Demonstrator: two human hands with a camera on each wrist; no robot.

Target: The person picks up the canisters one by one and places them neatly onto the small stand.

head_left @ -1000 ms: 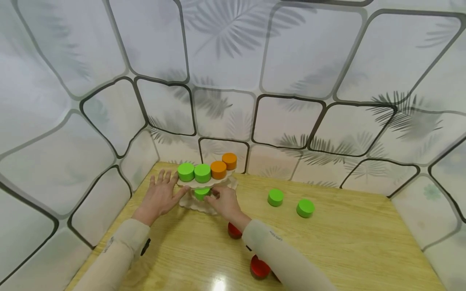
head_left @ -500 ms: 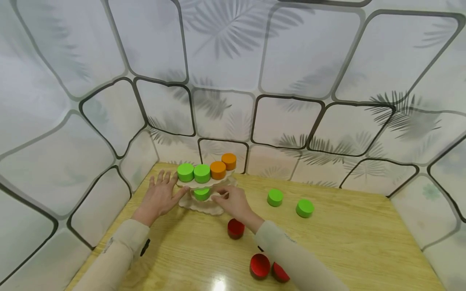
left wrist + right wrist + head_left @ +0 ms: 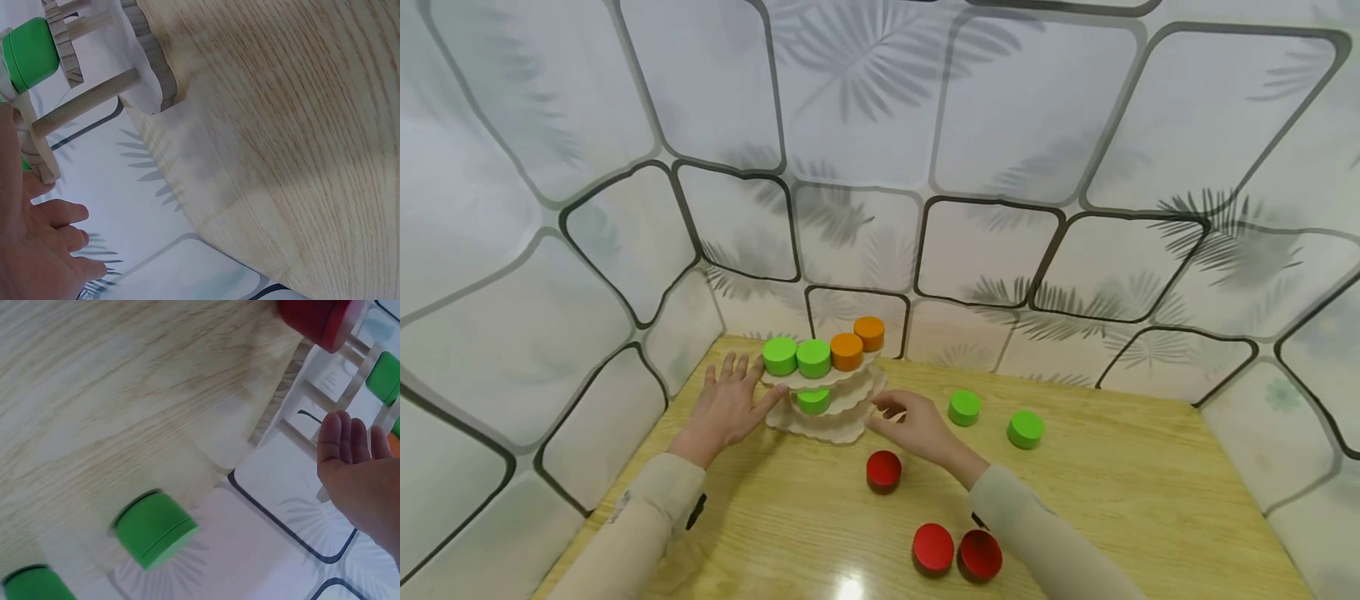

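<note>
- I am sitting at a light wooden table (image 3: 1112, 492) closed in by white walls (image 3: 865, 108) printed with grey leaves and dark rounded outlines.
- A three-tier wooden stand (image 3: 824, 402) is standing near the far left corner of the table, carrying two green pucks (image 3: 797, 357) and two orange pucks (image 3: 857, 342) on its top shelf, and one more green puck (image 3: 812, 401) on the middle shelf.
- My left hand (image 3: 727, 407) is lying open, fingers spread and straight, with the thumb touching the left edge of the stand.
- My right hand (image 3: 915, 427) is hovering just right of the stand, fingers loosely extended and holding nothing; the right wrist view is showing the palm (image 3: 359, 478) open beside the stand's posts.
- Two loose green pucks (image 3: 964, 407) are sitting on the table just right of my right hand, one beyond the other (image 3: 1026, 429).
- One red puck (image 3: 883, 470) is resting just in front of my right hand.
- Two more red pucks (image 3: 957, 551) are lying side by side, touching, nearer to me beside my right sleeve (image 3: 1045, 542).
</note>
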